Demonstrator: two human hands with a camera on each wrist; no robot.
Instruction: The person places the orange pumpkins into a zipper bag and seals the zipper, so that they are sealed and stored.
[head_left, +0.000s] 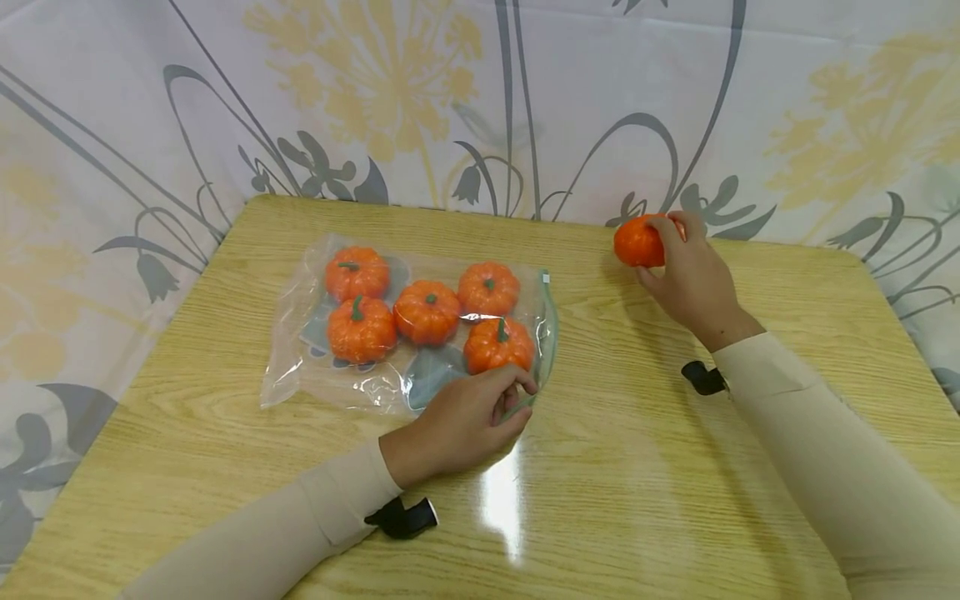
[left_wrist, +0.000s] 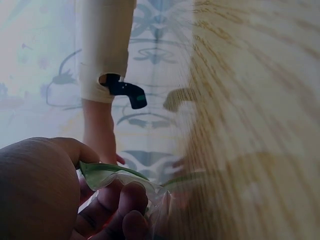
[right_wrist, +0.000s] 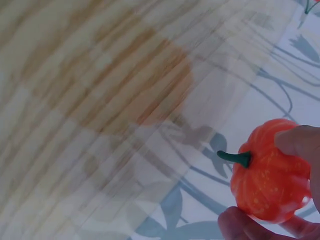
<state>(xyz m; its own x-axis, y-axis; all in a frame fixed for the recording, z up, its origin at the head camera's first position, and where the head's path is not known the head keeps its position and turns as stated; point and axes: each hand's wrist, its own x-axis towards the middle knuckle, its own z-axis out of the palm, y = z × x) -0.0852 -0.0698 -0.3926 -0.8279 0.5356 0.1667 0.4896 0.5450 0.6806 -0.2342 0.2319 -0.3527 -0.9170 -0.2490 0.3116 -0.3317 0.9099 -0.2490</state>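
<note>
A small orange toy pumpkin (head_left: 637, 242) with a green stem is pinched in my right hand (head_left: 693, 283), above the back right of the table. The right wrist view shows the same pumpkin (right_wrist: 270, 170) between thumb and fingers, its stem pointing left. My left hand (head_left: 461, 421) pinches the green-edged opening of a clear zip bag (head_left: 300, 379) near its front corner. In the left wrist view the bag's green strip (left_wrist: 115, 169) runs out from between thumb and fingers. Several similar pumpkins (head_left: 427, 312) lie inside the bag, which rests flat on the table.
The wood-grain table (head_left: 600, 500) reaches back to a white curtain (head_left: 570, 100) with grey and yellow plant prints. Black straps (head_left: 405, 518) show at both sleeve cuffs. Light reflects off the tabletop in front of the left hand.
</note>
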